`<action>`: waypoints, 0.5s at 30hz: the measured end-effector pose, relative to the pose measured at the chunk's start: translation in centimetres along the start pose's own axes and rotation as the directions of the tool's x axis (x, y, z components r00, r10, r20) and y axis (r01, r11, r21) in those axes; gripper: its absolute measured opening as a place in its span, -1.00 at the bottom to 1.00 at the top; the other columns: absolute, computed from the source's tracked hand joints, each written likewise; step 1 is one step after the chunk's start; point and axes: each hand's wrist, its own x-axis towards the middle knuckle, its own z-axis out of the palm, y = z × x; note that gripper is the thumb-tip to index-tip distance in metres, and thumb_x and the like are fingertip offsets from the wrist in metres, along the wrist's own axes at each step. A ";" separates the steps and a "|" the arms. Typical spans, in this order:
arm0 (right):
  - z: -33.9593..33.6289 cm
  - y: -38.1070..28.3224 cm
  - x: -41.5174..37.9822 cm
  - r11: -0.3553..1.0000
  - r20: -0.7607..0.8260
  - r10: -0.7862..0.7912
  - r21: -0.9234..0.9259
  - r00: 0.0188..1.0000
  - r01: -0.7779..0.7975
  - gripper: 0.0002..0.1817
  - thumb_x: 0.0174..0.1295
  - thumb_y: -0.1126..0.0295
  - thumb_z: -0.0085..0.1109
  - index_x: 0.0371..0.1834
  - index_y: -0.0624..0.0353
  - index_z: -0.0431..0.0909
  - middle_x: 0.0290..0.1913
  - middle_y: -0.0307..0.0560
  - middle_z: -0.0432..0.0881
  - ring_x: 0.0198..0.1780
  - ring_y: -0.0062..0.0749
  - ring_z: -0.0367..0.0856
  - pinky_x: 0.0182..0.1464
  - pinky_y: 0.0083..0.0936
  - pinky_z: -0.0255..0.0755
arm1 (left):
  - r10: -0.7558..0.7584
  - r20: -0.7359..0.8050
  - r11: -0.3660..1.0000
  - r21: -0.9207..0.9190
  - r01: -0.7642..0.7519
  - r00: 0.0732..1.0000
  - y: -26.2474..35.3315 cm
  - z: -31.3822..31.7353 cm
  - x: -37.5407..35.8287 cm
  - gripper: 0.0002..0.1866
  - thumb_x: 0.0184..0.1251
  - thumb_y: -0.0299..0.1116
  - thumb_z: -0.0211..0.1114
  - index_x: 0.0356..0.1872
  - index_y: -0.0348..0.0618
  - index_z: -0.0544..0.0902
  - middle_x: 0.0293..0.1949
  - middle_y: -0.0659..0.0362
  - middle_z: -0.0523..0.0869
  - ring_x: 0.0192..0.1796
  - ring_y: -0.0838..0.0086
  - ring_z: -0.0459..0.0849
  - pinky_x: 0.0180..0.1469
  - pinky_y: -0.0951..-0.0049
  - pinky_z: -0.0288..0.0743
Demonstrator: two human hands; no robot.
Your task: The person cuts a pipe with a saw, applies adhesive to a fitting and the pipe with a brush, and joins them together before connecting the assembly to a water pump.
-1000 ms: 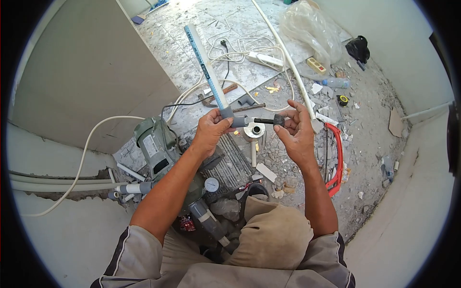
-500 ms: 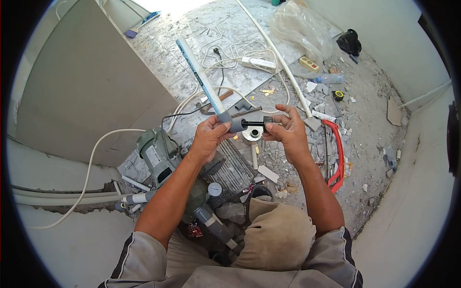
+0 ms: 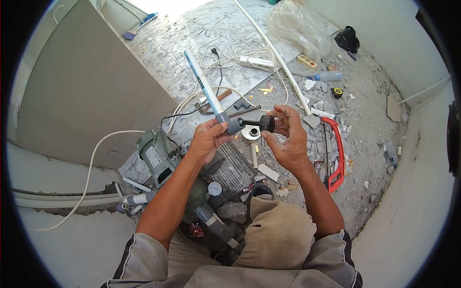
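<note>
My left hand (image 3: 209, 139) is closed around a grey PVC elbow (image 3: 234, 126), thumb on top. A white pipe (image 3: 205, 85) with a blue printed stripe rises from the elbow, leaning up and left. My right hand (image 3: 289, 139) holds a round black applicator cap (image 3: 267, 123) by its edge with fingers and thumb. Its dark stem (image 3: 250, 123) points left, with the tip in the elbow's open mouth. Below them stands an open-topped round can (image 3: 249, 137), partly hidden by the stem and cap.
A green pump (image 3: 157, 154) with a pressure gauge (image 3: 214, 188) sits by my left forearm. To the right lies a red hacksaw (image 3: 341, 161) among rubble. Ahead are a long white pipe (image 3: 273, 50), a power strip (image 3: 256, 63), cables, a hammer (image 3: 224, 95) and another grey elbow (image 3: 241, 103).
The pipe and elbow have shifted slightly down and right. My right hand has turned the applicator cap, so its round top now shows, and its fingers have spread further around it.
</note>
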 end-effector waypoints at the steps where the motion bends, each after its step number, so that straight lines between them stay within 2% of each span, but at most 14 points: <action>1: 0.1 0.1 0.2 0.992 0.016 -0.100 -0.079 0.995 0.101 -0.30 0.18 0.62 0.41 0.40 0.23 0.32 0.13 0.18 0.66 0.04 -0.13 0.76 0.09 -0.26 0.67 | -0.007 0.010 1.000 -0.009 0.007 1.000 -0.1 0.0 0.0 -0.72 0.56 -0.38 0.26 0.12 -0.36 0.59 0.03 0.05 0.76 0.03 0.39 0.80 0.15 0.37 0.77; 4: -0.5 -0.6 1.6 0.844 0.208 -0.375 -0.327 0.903 0.425 -0.28 0.15 0.61 0.40 0.41 0.21 0.31 0.11 0.22 0.65 -0.01 0.06 0.75 0.08 -0.19 0.64 | -0.013 0.029 1.000 -0.018 0.014 0.999 0.0 -0.1 -0.3 -0.72 0.56 -0.38 0.26 0.12 -0.37 0.59 0.03 0.04 0.76 0.02 0.39 0.80 0.14 0.37 0.77; 7: -0.9 -2.6 2.6 0.839 0.313 -0.259 -0.396 0.914 0.374 -0.28 0.13 0.59 0.40 0.40 0.20 0.32 0.07 0.24 0.66 -0.04 0.18 0.72 0.05 -0.13 0.60 | -0.013 0.033 1.000 0.006 0.012 0.999 0.2 -0.2 -0.4 -0.72 0.56 -0.38 0.27 0.12 -0.37 0.60 0.02 0.04 0.76 0.02 0.39 0.80 0.13 0.37 0.77; 10: -1.4 -4.2 4.0 0.923 0.339 -0.069 -0.335 0.938 0.189 -0.28 0.12 0.60 0.38 0.40 0.20 0.31 0.00 0.23 0.68 -0.12 0.15 0.74 -0.02 -0.14 0.60 | -0.014 0.047 1.000 0.025 0.012 0.999 0.5 -0.4 -0.5 -0.71 0.55 -0.39 0.27 0.13 -0.36 0.60 0.03 0.05 0.76 0.03 0.39 0.80 0.14 0.36 0.76; 13: -2.0 -5.2 5.3 0.966 0.334 0.187 -0.236 0.924 -0.110 -0.26 0.10 0.61 0.38 0.39 0.25 0.29 -0.08 0.18 0.70 -0.20 -0.09 0.77 -0.10 -0.27 0.62 | -0.005 0.059 1.000 0.004 0.005 0.998 0.8 -0.4 -0.6 -0.71 0.55 -0.40 0.27 0.14 -0.36 0.60 0.04 0.06 0.76 0.05 0.39 0.79 0.14 0.36 0.76; 15: -1.8 -3.4 5.0 0.955 0.256 0.282 0.018 0.925 -0.296 -0.26 0.11 0.62 0.38 0.39 0.28 0.27 -0.06 0.16 0.69 -0.22 -0.29 0.76 -0.12 -0.40 0.63 | -0.007 0.068 1.000 -0.005 0.007 0.998 0.6 -0.5 -0.5 -0.71 0.55 -0.41 0.27 0.15 -0.36 0.59 0.06 0.05 0.75 0.06 0.38 0.79 0.14 0.35 0.76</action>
